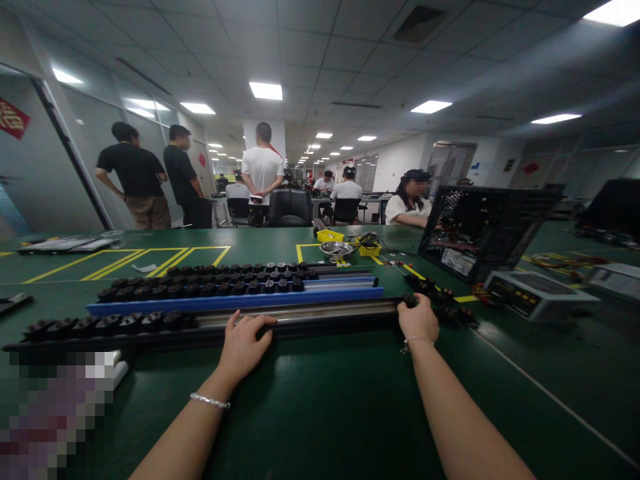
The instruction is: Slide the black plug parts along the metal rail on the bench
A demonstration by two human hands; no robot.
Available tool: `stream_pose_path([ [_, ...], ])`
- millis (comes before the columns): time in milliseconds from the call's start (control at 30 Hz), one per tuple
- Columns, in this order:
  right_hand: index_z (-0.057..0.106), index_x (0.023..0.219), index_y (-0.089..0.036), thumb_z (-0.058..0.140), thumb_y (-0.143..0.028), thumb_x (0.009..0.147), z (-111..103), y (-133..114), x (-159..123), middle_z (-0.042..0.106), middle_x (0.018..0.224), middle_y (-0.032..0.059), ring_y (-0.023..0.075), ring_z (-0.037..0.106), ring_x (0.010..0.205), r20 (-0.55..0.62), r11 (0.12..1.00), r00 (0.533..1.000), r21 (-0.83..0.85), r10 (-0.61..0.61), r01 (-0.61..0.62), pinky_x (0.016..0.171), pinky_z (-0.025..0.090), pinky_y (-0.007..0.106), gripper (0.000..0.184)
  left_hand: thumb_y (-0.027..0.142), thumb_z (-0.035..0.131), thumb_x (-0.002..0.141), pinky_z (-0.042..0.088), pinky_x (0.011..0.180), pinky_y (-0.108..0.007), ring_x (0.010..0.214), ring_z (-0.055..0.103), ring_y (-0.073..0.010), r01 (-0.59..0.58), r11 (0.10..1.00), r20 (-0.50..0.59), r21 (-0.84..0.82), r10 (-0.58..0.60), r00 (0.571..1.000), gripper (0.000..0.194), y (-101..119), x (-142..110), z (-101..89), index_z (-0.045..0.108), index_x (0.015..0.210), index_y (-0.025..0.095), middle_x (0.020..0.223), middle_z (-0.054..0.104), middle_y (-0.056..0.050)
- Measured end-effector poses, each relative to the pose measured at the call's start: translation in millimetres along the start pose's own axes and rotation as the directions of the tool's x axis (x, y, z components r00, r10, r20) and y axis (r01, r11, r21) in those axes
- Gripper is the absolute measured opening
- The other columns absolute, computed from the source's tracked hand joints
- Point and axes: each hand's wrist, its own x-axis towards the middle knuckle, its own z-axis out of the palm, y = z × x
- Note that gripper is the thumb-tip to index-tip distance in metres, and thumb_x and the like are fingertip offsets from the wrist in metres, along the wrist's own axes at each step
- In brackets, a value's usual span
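A long black rail [320, 323] with a metallic channel lies across the green table in front of me. Several small black socket-like modules [107, 325] sit in a row along its left part. My left hand [245, 345] rests on the near edge of the rail around its middle, fingers apart and gripping nothing. At the rail's right end, my right hand [419, 320] is closed on a small black module [409, 300], partly hidden by the fingers. Beyond this rail lies a blue rail [345, 293], with more black modules [240, 287] in rows along it.
Loose black modules [453, 308] lie right of my right hand. Further right stand a metal power supply box [537, 297] and an open computer case [487, 230]. A steel bowl [336, 249] and yellow bins [330, 236] sit behind the rails. A person [407, 200] sits across the table.
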Motion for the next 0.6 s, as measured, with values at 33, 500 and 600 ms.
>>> stream_pose_path([
  [33, 0.048, 0.124, -0.024, 0.049, -0.038, 0.08, 0, 0, 0, 0.062, 0.111, 0.0115, 0.0266, 0.06, 0.098, 0.003, 1.0, 1.0, -0.006, 0.004, -0.004, 0.082, 0.046, 0.039, 0.046, 0.03, 0.049, 0.078, 0.017, 0.109, -0.051, 0.092, 0.061, -0.0181, 0.001, 1.0, -0.001, 0.0, -0.001, 1.0, 0.024, 0, 0, 0.1, 0.063, 0.096, 0.034, 0.092, 0.07, 0.004],
  [500, 0.05, 0.123, -0.024, 0.049, -0.038, 0.08, -1, 7, 8, 0.065, 0.101, 0.0119, 0.0266, 0.061, 0.093, -0.021, 1.0, 1.0, 0.016, 0.007, -0.007, 0.081, 0.046, 0.04, 0.045, 0.03, 0.049, 0.078, 0.018, 0.108, -0.052, 0.089, 0.061, -0.0176, -0.002, 1.0, -0.007, 0.0, 0.002, 1.0, 0.023, 0, -1, -0.1, 0.063, 0.095, 0.034, 0.09, 0.071, 0.004],
  [600, 0.051, 0.123, -0.024, 0.05, -0.038, 0.079, 0, 10, 12, 0.065, 0.1, 0.0112, 0.0259, 0.061, 0.092, -0.041, 1.0, 0.999, 0.031, 0.004, -0.003, 0.081, 0.045, 0.039, 0.046, 0.03, 0.049, 0.078, 0.017, 0.109, -0.051, 0.089, 0.061, -0.0177, -0.005, 1.0, -0.014, -0.002, 0.005, 1.0, 0.022, 0, -1, -0.1, 0.063, 0.095, 0.034, 0.091, 0.071, 0.004],
])
